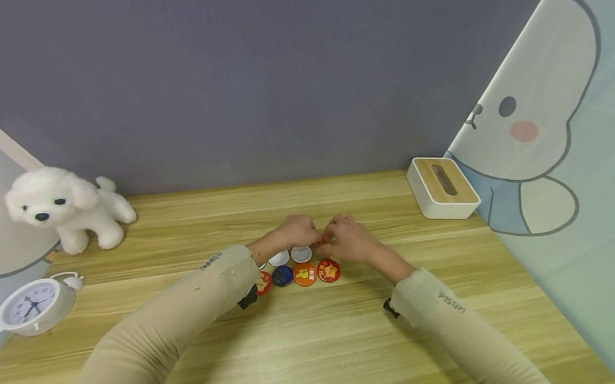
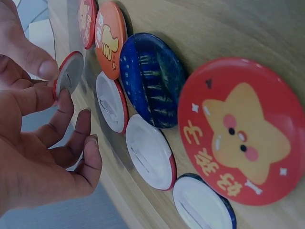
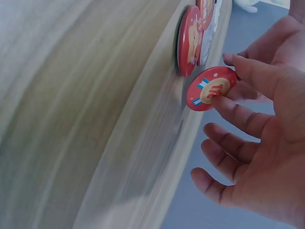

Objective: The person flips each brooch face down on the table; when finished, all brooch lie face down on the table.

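Observation:
Above the table both hands meet at one round red pin badge (image 3: 202,90), its printed front showing in the right wrist view. Its white back with the pin shows in the left wrist view. My left hand (image 1: 299,232) pinches its lower edge between thumb and finger. My right hand (image 1: 350,240) has thumb and index finger at the same badge, the other fingers spread apart; the exact thumb contact is partly hidden. Nearby lie face-up badges: a red star badge (image 2: 243,131), a blue badge (image 2: 152,78), an orange thumb badge (image 1: 305,274) and another red badge (image 1: 329,270).
Behind the face-up row lie white-backed badges (image 2: 150,152), turned face down. A plush white dog (image 1: 70,206) and a white alarm clock (image 1: 36,305) stand at the left of the wooden table (image 1: 296,357). A tissue box (image 1: 443,187) sits at the back right.

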`<state>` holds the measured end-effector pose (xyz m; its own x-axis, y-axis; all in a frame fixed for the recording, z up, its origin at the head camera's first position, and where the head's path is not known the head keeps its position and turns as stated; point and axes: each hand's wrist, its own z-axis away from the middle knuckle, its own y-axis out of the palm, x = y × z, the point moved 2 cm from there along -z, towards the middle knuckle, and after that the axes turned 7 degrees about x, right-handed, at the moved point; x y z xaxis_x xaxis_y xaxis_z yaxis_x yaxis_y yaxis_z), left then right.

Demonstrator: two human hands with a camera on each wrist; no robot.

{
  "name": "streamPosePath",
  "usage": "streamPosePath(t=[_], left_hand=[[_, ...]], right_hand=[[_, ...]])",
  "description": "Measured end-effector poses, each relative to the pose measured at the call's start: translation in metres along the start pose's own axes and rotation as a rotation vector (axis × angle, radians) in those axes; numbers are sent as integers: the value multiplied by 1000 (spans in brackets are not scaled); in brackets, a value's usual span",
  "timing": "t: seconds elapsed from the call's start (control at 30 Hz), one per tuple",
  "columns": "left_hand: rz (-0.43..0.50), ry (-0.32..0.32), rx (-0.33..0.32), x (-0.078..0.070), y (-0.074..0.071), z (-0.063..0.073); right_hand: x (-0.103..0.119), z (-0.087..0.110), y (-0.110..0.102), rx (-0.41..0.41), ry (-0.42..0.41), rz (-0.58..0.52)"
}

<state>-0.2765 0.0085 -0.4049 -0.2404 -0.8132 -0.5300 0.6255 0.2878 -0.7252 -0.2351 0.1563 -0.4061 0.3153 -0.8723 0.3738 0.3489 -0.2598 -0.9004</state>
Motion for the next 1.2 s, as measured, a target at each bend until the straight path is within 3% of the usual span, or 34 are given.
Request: streamPosePath(t=[0.4, 0.6, 0.8, 1.2], left_hand=[[252, 37, 38, 5, -4, 1], [280, 21, 44, 5, -4, 1], [204, 62, 14, 6, -6, 3], [-138, 218, -148, 6, -9, 4]], right_hand=[[4, 1, 2, -65, -41, 24], [3, 1, 1, -79, -61, 20], [0, 2, -3, -98, -51, 27], [-12, 1, -8, -124, -18, 44]])
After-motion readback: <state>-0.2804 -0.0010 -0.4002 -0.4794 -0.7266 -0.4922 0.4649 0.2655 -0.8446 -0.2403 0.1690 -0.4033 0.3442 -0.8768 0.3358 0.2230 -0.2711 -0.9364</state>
